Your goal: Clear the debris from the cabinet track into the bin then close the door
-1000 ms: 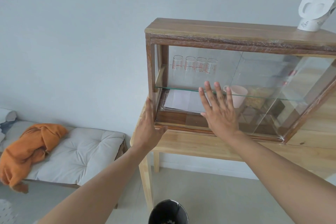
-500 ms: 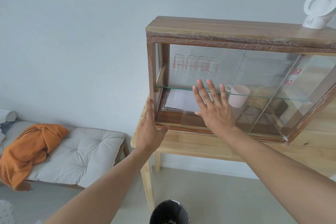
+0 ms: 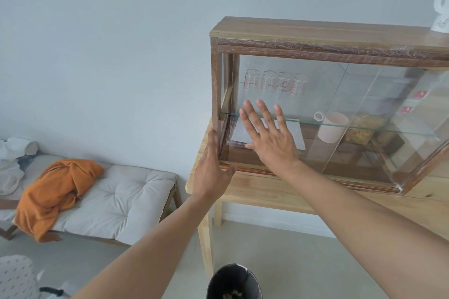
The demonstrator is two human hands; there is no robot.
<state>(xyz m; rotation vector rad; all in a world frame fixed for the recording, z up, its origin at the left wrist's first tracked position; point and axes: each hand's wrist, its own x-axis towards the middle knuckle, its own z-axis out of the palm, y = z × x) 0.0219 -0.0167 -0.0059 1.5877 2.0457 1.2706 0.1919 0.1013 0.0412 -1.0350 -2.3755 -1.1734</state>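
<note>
1. At the left end of the glass-fronted wooden cabinet (image 3: pixel 315 39), the right hand (image 3: pixel 272 143) lies flat on the sliding glass door (image 3: pixel 291 94), fingers spread, nothing pinched. Over the last second it has travelled left along the pane, and the door's leading edge now sits at or very near the left post.
2. The left hand (image 3: pixel 211 172) stays open, fingers together, its edge against the cabinet's left post as a brace; it has hardly moved.
3. My reading: the task is in its closing step. The bin (image 3: pixel 233 281) on the floor below the wooden table (image 3: pixel 267 189) already holds pale scraps, which suggests the debris is cleared.
4. Whether the door has fully seated against the post I cannot tell; the pane's edge is nearly invisible against the frame and reflections.
5. The bottom track (image 3: pixel 315 173) is partly covered by the right wrist, so remaining debris cannot be ruled out.
6. The bin is cut off by the lower frame edge, and the cabinet's right end and the white jug (image 3: pixel 441 14) on top run out of view.
</note>
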